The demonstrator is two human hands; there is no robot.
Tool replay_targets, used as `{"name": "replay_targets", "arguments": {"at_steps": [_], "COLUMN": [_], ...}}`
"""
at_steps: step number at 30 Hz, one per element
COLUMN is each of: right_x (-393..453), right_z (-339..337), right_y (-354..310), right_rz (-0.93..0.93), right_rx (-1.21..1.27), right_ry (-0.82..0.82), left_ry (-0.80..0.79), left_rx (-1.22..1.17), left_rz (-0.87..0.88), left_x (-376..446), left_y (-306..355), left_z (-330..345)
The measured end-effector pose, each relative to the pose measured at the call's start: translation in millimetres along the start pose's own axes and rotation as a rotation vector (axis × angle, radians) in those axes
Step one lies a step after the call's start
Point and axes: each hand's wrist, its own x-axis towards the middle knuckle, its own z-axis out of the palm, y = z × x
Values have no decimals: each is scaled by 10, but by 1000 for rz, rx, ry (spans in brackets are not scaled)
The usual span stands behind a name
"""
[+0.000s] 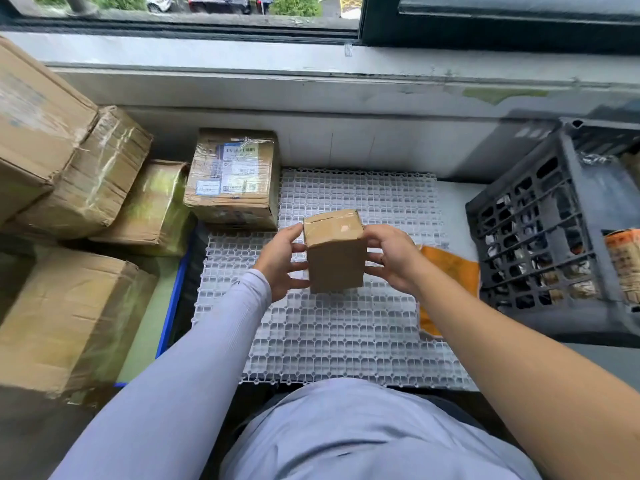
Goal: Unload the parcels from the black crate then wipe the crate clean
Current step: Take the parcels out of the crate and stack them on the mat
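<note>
A small brown cardboard parcel [334, 252] stands upright in the middle of the view, over a white plastic grid mat [346, 327]. My left hand [282, 263] grips its left side and my right hand [391, 259] grips its right side, fingers curled round the edges. The black lattice crate [540, 237] sits at the right, tilted, with several parcels showing through its holes and one orange-printed parcel [623, 265] at its open side. An orange cloth [450, 271] lies on the mat between my right hand and the crate.
A taped parcel with shipping labels [235, 176] sits at the mat's far left corner. Several larger cardboard boxes [69, 188] are stacked at the left, one [62, 320] near me. A window sill [311, 64] and wall run along the back.
</note>
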Motion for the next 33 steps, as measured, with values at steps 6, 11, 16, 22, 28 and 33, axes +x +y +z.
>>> {"name": "replay_targets", "arguments": {"at_steps": [6, 11, 16, 22, 28, 33], "right_x": [-6, -11, -52, -19, -6, -29], "right_z": [-25, -14, -23, 60, 71, 50], "right_y": [205, 318, 297, 285, 324, 406], "right_rz": [41, 56, 72, 48, -22, -31], "right_rx": [25, 23, 44, 44, 147, 42], "right_ry": [-12, 19, -17, 39, 58, 66], "left_ry": [-38, -67, -42, -47, -35, -12], "left_rx": [54, 35, 3, 21, 0, -9], "left_rz": [29, 17, -26, 2, 120, 157], "left_x": [7, -4, 3, -32, 32, 50], "left_y": [-107, -208, -180, -167, -193, -310], "left_z": [-10, -49, -112, -134, -145, -141]}}
